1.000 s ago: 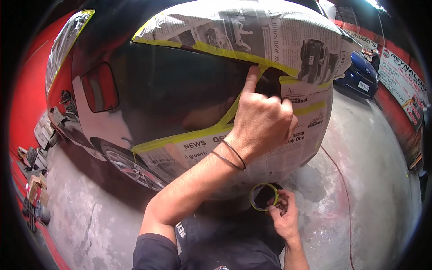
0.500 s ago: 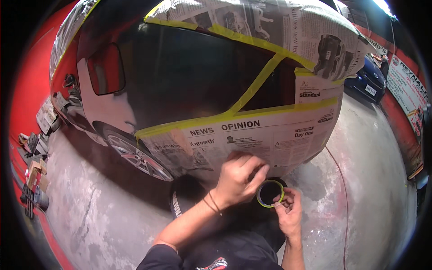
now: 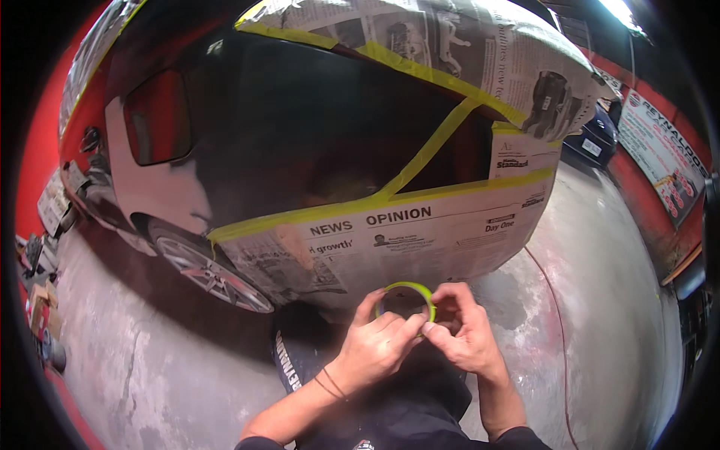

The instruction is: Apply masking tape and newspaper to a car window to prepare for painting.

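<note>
A thin roll of yellow-green masking tape [image 3: 431,300] is held upright in front of my lap. My left hand [image 3: 377,341] grips its left and lower rim, fingers curled round it. At the roll's right edge, my right hand [image 3: 470,339] pinches with thumb and fingers; whether a loose tape end lies between them is too small to tell. Just beyond stands a car side covered with newspaper sheets [image 3: 420,244] along its lower part. Yellow tape [image 3: 431,146] edges the newspaper and crosses the dark side window [image 3: 285,127] slantwise.
More newspaper [image 3: 465,45] covers the car's upper edge. A spoked wheel [image 3: 214,274] is at the left. A thin red hose [image 3: 559,322] runs over the worn concrete floor [image 3: 150,352]. Boxes and cans [image 3: 46,322] line the left wall. Behind, a blue car [image 3: 592,139] stands near a sign board [image 3: 660,154].
My left hand has come down from above and taken hold of the tape roll. The roll has shifted left and up, and my right hand has moved up to its right rim.
</note>
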A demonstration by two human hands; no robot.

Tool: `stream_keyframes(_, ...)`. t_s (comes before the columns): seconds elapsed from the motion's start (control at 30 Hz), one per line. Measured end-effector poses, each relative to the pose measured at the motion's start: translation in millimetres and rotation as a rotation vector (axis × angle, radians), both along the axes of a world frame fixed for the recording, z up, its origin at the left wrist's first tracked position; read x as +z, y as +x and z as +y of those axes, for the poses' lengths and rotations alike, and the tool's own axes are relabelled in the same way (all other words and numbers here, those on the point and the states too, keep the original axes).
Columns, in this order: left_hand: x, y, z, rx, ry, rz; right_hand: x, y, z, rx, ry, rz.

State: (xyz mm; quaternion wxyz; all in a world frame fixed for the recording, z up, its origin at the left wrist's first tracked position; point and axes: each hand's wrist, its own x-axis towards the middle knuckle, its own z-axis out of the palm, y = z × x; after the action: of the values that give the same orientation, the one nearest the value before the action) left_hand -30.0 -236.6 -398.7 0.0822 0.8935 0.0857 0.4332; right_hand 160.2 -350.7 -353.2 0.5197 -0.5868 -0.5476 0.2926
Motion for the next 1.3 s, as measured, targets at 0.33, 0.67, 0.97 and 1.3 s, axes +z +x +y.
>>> stream_keyframes(0.33, -37.2, -32.5, 9.8, -0.079, -0.198, -0.155, 11.2, -33.2, 35.0, 0.105, 0.033, -0.345)
stream_keyframes(0.67, -44.3, -27.6, 11.5, 0.160, -0.313, -0.313, 88.7, -30.0, 74.8, -0.298, 0.370, -0.311)
stream_keyframes(0.97, -165.1, -19.1, -6.4, -0.014, -0.545, -0.100, 129.2, -15.8, 129.6, -0.117, 0.668, 0.641)
stream_keyframes(1.3, -240.4, -18.9, -0.3, -0.010, -0.759, 0.113, 127.7, -21.2, 135.4, -0.011, 0.586, 0.675)
